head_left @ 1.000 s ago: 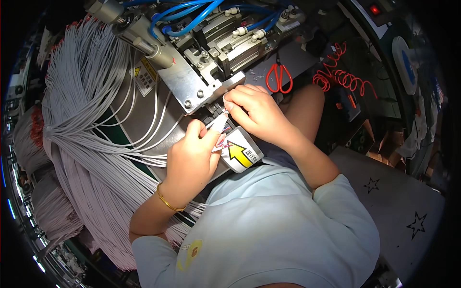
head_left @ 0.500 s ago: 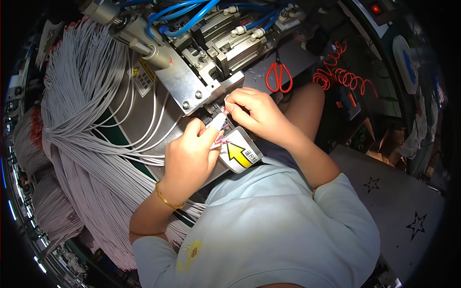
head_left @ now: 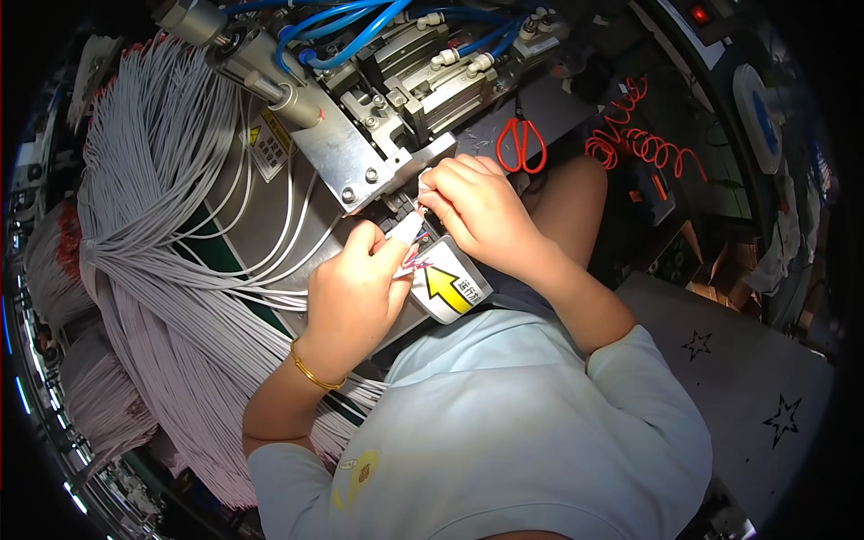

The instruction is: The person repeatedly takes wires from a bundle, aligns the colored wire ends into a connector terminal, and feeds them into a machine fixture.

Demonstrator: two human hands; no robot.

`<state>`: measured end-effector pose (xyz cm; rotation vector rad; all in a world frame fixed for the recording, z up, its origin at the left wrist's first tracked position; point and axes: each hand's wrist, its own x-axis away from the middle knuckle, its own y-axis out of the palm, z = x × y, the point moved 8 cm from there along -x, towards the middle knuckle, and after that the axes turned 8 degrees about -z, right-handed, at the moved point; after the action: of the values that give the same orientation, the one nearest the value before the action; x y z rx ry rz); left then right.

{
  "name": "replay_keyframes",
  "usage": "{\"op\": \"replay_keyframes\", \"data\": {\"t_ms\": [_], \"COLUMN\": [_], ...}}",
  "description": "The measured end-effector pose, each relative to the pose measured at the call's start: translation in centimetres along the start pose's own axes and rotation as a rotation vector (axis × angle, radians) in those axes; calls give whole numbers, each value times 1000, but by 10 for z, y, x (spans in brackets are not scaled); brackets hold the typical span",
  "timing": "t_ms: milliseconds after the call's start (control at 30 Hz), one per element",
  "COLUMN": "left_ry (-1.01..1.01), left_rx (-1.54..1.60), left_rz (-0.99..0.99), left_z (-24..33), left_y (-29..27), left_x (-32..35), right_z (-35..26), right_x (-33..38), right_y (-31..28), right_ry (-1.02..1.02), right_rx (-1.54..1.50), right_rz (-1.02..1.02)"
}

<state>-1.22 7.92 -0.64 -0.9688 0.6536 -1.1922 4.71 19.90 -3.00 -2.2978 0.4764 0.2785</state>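
Observation:
My left hand (head_left: 346,292) is closed, its thumb and forefinger pinched around the end of a light grey cable. Thin coloured wires (head_left: 417,259), red among them, stick out beside its fingertips. White wrapping (head_left: 407,229) shows at the tip of that hand. Just to the right, my right hand (head_left: 481,211) is closed too, its fingertips pinched at fine reddish wire ends below the machine's metal block (head_left: 423,164). Exactly what lies between those fingertips is mostly hidden. Below the hands sits a white plate with a yellow arrow (head_left: 447,290).
A large bundle of light grey cables (head_left: 171,261) spreads over the left side. The pneumatic machine (head_left: 387,99) with blue hoses (head_left: 360,31) stands ahead. Red-handled scissors (head_left: 522,147) lie at its right, near a red coiled hose (head_left: 643,144). A grey panel (head_left: 729,360) is at the right.
My right hand has shifted slightly up and left, its fingers more curled. The left hand stays almost still.

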Motion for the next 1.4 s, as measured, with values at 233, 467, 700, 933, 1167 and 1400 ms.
{"op": "replay_keyframes", "data": {"t_ms": [233, 467, 700, 933, 1167, 1400], "left_ry": [4, -12, -112, -128, -314, -292], "left_rx": [-7, 11, 497, 565, 651, 832], "left_rz": [6, 1, 131, 98, 128, 25], "left_z": [0, 0, -35, -18, -54, -41], "left_y": [0, -2, -14, -17, -21, -16], "left_x": [-1, -5, 5, -8, 18, 8], "right_z": [6, 35, -77, -187, -179, -50], "right_x": [-2, 1, -5, 16, 1, -3], "right_y": [2, 27, -37, -83, -84, -18], "right_ry": [52, 307, -298, -537, -587, -151], "right_rx": [-47, -530, 37, 61, -206, -108], "right_rz": [-30, -315, 90, 172, 109, -17]}}
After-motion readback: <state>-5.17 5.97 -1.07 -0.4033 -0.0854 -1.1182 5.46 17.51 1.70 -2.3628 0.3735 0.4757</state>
